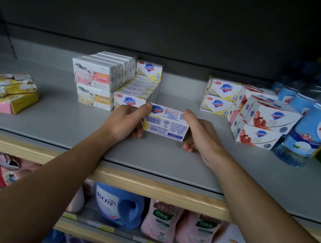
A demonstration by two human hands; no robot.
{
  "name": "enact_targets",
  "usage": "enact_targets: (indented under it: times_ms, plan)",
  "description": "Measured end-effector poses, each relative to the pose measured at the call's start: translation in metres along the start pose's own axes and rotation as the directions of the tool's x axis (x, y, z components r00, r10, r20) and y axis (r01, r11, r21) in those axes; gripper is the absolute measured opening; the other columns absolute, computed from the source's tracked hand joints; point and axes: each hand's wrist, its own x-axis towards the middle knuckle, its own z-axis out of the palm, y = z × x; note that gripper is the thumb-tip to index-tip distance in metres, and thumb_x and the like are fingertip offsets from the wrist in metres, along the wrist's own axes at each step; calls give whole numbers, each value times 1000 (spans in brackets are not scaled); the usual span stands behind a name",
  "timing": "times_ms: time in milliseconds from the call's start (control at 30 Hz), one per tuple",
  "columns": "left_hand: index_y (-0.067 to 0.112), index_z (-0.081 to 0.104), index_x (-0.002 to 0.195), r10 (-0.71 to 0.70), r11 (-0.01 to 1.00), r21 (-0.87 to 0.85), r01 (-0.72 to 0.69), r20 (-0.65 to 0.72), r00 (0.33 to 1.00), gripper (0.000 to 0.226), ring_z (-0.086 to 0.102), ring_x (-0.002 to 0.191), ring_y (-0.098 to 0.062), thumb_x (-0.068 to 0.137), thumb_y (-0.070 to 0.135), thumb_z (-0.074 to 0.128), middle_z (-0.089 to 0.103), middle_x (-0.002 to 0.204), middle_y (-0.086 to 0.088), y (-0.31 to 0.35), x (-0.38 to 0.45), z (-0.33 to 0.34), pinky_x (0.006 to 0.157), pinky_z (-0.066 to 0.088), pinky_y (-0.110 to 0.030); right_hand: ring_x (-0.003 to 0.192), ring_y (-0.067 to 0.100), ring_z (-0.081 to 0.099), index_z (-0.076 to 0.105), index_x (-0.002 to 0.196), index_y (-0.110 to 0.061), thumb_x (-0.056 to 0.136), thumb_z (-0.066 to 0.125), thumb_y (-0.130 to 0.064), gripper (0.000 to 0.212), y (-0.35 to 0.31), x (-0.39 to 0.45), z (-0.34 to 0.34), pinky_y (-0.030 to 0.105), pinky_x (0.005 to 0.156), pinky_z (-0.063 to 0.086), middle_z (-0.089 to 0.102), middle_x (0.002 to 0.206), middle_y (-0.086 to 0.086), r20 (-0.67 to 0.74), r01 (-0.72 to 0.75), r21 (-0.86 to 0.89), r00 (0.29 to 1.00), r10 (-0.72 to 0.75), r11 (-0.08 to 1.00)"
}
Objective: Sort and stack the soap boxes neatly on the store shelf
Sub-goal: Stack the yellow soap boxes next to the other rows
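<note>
Grey store shelf (59,122) holds the step mid-placement: left hand (124,120) and right hand (200,135) pinch a white-and-yellow cardboard soap box (166,123) by its ends, just beside the matching yellow row (137,92), probably to be squared alongside next.

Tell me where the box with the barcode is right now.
Head view, centre: the barcode box is held between left hand and right hand, just right of the yellow Safeguard row.
</note>
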Motion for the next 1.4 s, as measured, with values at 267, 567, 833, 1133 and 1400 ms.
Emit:
enact_targets:
  times_ms: [267, 567, 833, 1133, 1400]
  plan:
    - [23, 68, 109, 111, 979, -176, -101, 49, 993, 32, 54, 52, -12, 81, 38, 73, 66, 58, -3, -2, 0, -1, 58, 45, -21, 56, 20, 66, 67, 96, -25, 92, 62, -38, 14, 1, 2, 1, 26, 48, 51, 72, 84, 3, 48, -19, 313, 999, 5, 950]
    - [34, 54, 129, 213, 963, -181, -200, 60, 975, 59, 64, 52, -23, 82, 5, 75, 74, 90, 3, -4, -1, -1, 57, 55, -33, 95, 18, 72, 68, 111, -11, 95, 63, -17, 18, 11, 9, -2, 32, 83, 58, 74, 106, 8, -18, 72, 233, 997, -70, 970]
    - [6, 63, 117, 148, 942, -314, -119, 69, 987, 36, 64, 58, -26, 83, -1, 71, 70, 112, -10, 1, -5, -1, 62, 59, -32, 62, 14, 67, 56, 112, -34, 81, 69, -2, 47, 6, 1, 4, 29, 57, 55, 62, 118, -15, -110, 316, -10, 943, -315, 949]
    - [19, 72, 97, 195, 948, -253, -192, -11, 981, 29, 67, 89, -3, 78, -2, 75, 65, 125, 4, 1, -5, -2, 94, 51, -26, 103, 26, 67, 51, 96, -32, 79, 65, 8, 45, 3, -5, 5, 43, 81, 55, 50, 130, -9, 8, 445, -43, 896, -445, 895]
    - [8, 70, 106, 197, 925, -329, -192, -18, 980, 26, 70, 78, -22, 81, 2, 73, 68, 116, -14, 2, -7, 0, 77, 60, -34, 78, -3, 60, 57, 107, -25, 76, 68, 4, 44, 6, -2, 4, 10, 65, 44, 61, 107, -5, -41, 494, -185, 860, -509, 850]
